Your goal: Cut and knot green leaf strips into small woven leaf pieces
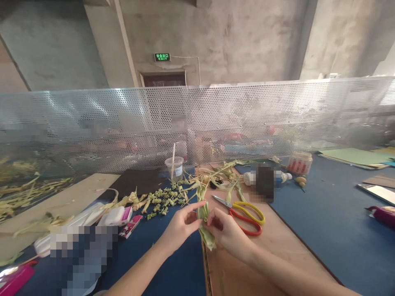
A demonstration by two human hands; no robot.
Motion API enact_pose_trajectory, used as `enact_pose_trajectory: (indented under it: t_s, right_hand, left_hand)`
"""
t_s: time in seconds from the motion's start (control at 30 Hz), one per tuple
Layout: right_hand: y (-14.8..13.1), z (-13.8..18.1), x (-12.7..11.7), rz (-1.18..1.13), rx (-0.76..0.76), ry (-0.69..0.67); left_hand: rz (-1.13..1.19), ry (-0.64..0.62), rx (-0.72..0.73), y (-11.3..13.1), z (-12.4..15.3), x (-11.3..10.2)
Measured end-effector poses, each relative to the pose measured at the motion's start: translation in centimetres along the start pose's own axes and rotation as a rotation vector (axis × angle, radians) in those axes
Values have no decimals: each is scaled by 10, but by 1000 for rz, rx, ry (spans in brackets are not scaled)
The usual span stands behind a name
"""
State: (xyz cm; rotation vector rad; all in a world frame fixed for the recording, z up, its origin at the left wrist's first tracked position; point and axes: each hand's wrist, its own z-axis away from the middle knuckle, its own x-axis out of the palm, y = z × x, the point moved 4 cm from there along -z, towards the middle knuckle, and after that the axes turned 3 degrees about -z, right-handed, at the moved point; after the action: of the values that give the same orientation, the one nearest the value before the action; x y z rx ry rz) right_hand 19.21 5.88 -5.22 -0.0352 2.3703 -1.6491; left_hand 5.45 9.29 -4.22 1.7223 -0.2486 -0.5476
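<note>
A pale green, creased corn husk stands lengthwise between my two hands, over the edge of the brown board. My left hand grips it from the left between thumb and fingers, the index finger stretched along its upper part. My right hand pinches the husk lower down, its fingers curled in, at a small rolled or folded spot. The husk's lower end hangs free below the fingers. Just right of my right hand lie scissors with one yellow and one red handle, blades pointing up and left.
Small knotted green pieces lie to the left, loose husks at the back. A plastic cup with a straw stands before the perforated metal screen. A jar is back right, a white device on the left.
</note>
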Motion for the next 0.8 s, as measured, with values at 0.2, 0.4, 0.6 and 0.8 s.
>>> enact_pose_trajectory:
  t_s: [0.2, 0.4, 0.6, 0.8]
  right_hand:
    - [2, -2, -3, -79, 12, -51]
    - [-4, -3, 1, 27, -20, -81]
    - [-14, -10, -48, 536, 34, -34]
    - [35, -2, -113, 1231, 121, -53]
  left_hand:
    - [164, -33, -39, -2, 0, 3]
    - [95, 74, -49, -4, -2, -3]
    - [40, 207, -75, 0, -6, -18]
    - [-63, 261, -40, 11, -4, -27]
